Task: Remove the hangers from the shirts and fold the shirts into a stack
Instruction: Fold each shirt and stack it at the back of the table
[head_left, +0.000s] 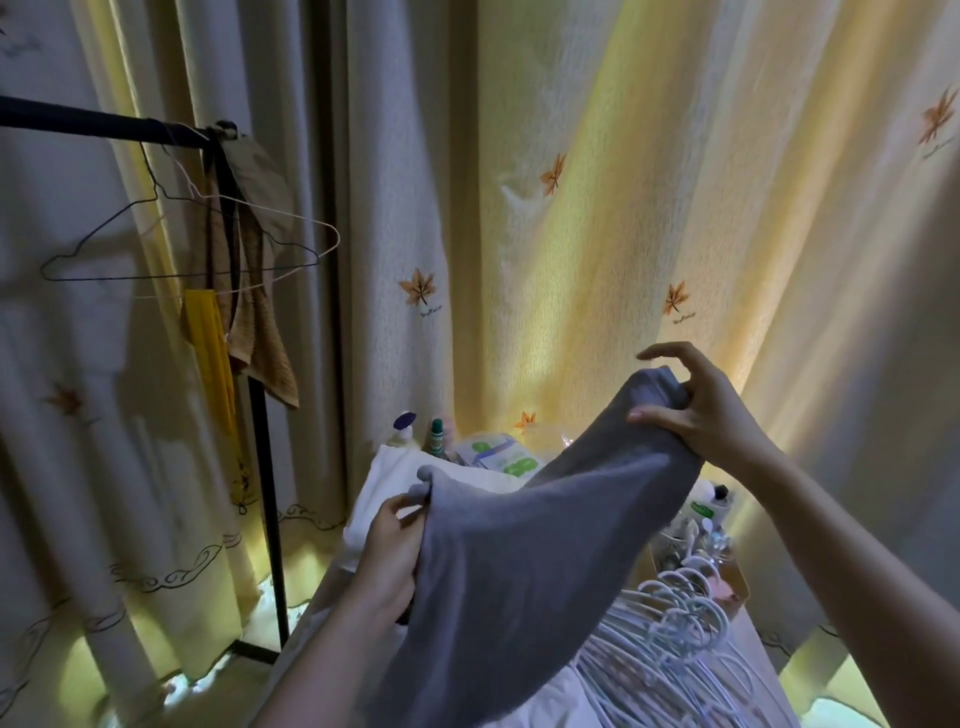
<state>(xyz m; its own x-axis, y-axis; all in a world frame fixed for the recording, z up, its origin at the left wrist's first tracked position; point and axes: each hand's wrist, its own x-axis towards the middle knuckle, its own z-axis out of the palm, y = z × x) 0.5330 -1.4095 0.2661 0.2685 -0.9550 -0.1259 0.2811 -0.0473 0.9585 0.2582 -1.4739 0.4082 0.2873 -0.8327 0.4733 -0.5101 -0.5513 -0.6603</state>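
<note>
Grey shirt: held up off the cloth-covered table, stretched aslant between both hands, high on the right and low on the left; no hanger shows in it, so I judge it ready for folding.
Left hand: thumb and fingers pinched on a bunched corner of the cloth, near the table's left edge; it anchors the low end so the fabric can hang flat.
Right hand: thumb and lower fingers clamped on the raised end, forefinger lifted free; it seems to be pulling the shirt taut to square it up.
Look of the shirt: plain, soft knit, dull blue-grey in this dim light; it drapes in one broad fold; sleeves and collar I cannot make out.
White hangers: heaped along the table's right side, clear of the folding space.
White garment: lying at the far end, likely the start of the stack.
</note>
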